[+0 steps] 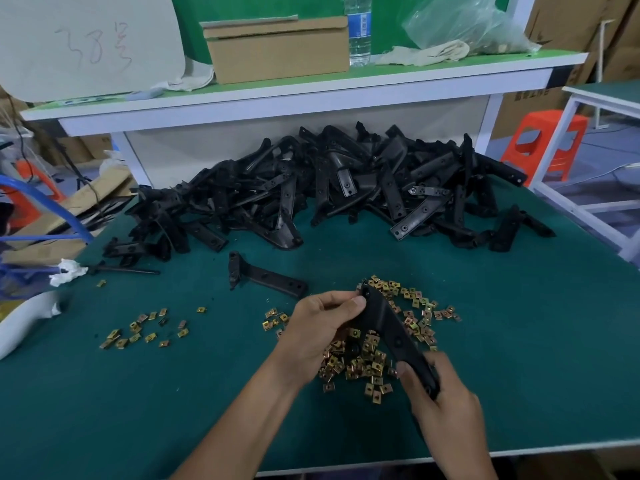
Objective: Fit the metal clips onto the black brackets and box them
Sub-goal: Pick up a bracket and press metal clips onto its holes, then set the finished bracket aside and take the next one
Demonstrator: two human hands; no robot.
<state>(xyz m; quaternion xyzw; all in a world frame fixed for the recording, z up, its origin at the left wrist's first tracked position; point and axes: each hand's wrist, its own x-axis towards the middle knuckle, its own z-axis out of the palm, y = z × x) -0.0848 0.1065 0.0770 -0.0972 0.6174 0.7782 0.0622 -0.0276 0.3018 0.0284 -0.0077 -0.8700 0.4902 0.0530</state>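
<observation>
Low in the middle of the frame, above the green worktop (166, 393), we hold one black bracket (384, 323) slanting from upper left to lower right. Our left grip (322, 327) curls its fingers round the upper end, thumb pressed near the tip, and our right grip (440, 400) closes round the lower end. Beneath it lies a pile of brass-coloured metal clips (363, 365); a smaller scatter of clips (145, 329) sits at lower left. A loose bracket (266, 277) lies just above our left grip, and the heap of brackets (346, 188) fills the frame's centre. A cardboard box (277, 50) stands on the shelf (450, 65) at top.
</observation>
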